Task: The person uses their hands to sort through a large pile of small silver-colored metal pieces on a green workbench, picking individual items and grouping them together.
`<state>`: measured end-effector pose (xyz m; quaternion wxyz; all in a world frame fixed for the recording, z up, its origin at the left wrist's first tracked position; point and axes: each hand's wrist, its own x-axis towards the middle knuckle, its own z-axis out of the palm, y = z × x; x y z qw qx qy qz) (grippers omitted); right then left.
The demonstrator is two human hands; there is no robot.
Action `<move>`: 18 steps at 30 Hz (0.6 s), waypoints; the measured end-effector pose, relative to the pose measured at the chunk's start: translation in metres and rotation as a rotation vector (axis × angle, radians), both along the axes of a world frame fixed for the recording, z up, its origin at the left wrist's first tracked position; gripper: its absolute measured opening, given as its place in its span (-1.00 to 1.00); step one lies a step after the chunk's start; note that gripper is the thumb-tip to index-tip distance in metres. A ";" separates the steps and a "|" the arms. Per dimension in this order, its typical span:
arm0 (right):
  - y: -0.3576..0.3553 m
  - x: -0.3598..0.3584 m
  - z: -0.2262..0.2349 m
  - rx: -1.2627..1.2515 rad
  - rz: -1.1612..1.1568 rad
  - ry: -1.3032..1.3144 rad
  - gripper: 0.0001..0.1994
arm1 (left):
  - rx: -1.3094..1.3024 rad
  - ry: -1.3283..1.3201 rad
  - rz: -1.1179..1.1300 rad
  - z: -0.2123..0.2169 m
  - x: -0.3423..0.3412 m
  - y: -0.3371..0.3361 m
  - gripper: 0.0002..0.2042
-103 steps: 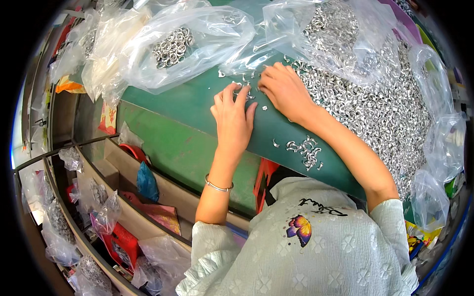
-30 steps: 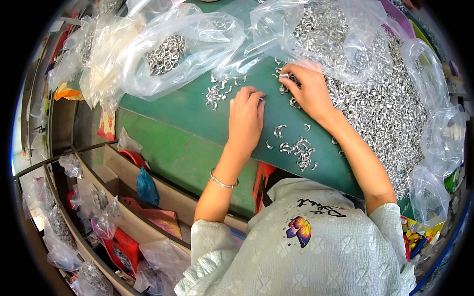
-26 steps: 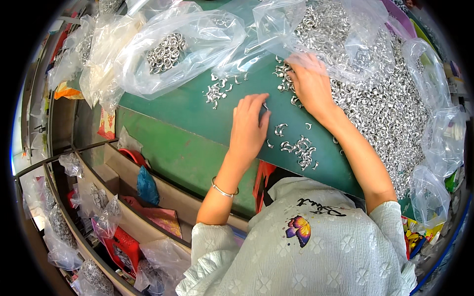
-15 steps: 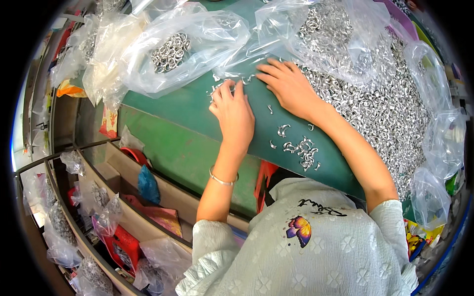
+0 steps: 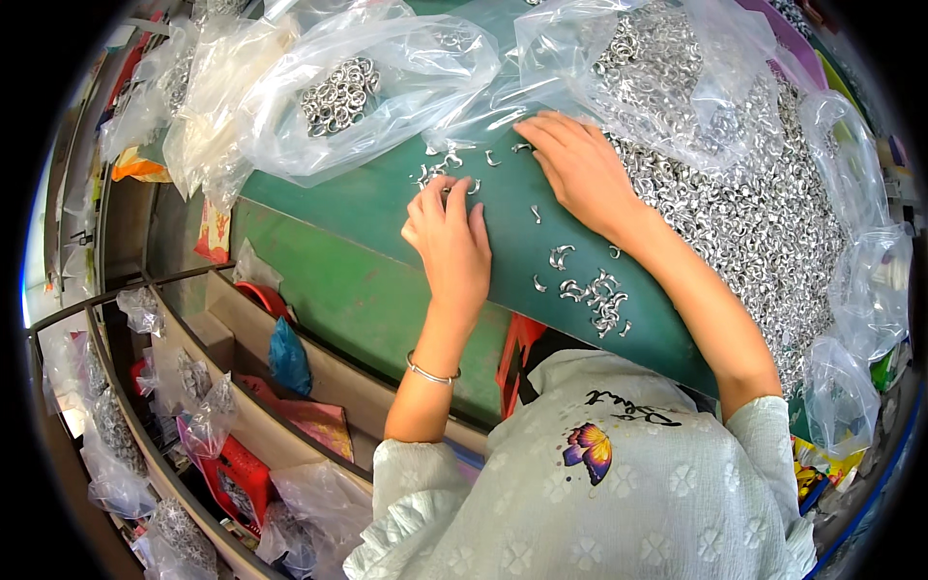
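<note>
On the green tabletop (image 5: 367,208), my left hand (image 5: 447,237) is above a small cluster of shiny curved metal pieces (image 5: 449,159). Its fingers are bent and spread, with the tips down among the nearest pieces; whether one is under them is hidden. My right hand (image 5: 582,176) lies palm down with outstretched fingers, at the left edge of a large heap of the same silvery pieces (image 5: 735,232). A few single pieces lie between the hands, one being a small curved piece (image 5: 536,214). Closer to my body is another loose group of metal pieces (image 5: 601,298).
A clear plastic bag (image 5: 416,72) holding metal rings (image 5: 340,95) lies at the back left. More clear plastic (image 5: 667,97) covers part of the heap. At lower left, wooden compartments (image 5: 319,425) hold bags, a blue bundle (image 5: 289,356) and a red container (image 5: 237,483).
My left hand has drawn slightly back toward me, uncovering more of the small cluster. My right hand has shifted a little right, toward the heap.
</note>
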<state>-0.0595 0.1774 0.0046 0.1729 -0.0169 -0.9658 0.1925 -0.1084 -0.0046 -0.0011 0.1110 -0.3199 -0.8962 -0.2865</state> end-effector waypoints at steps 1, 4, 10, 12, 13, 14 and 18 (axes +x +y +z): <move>-0.002 0.001 0.001 -0.066 0.012 0.031 -0.63 | 0.030 0.016 0.021 0.000 0.003 0.001 -0.76; -0.015 -0.011 0.001 -0.074 0.191 0.027 -0.62 | -0.049 0.032 0.005 0.001 0.003 0.004 -0.79; -0.005 -0.012 -0.008 -0.048 0.158 0.099 -0.63 | -0.024 -0.132 -0.223 -0.002 0.049 -0.006 -0.65; -0.006 -0.017 -0.001 -0.222 0.195 0.087 -0.66 | 0.097 -0.196 -0.205 -0.003 0.048 -0.014 -0.63; -0.007 -0.020 -0.001 -0.236 0.222 0.079 -0.66 | 0.133 -0.155 -0.130 -0.003 0.042 -0.016 -0.64; -0.008 -0.022 -0.002 -0.250 0.248 0.072 -0.66 | 0.169 -0.115 -0.056 -0.004 0.032 -0.017 -0.66; -0.006 -0.032 -0.008 -0.086 0.379 -0.005 -0.69 | 0.124 0.065 0.094 -0.007 -0.014 -0.017 -0.64</move>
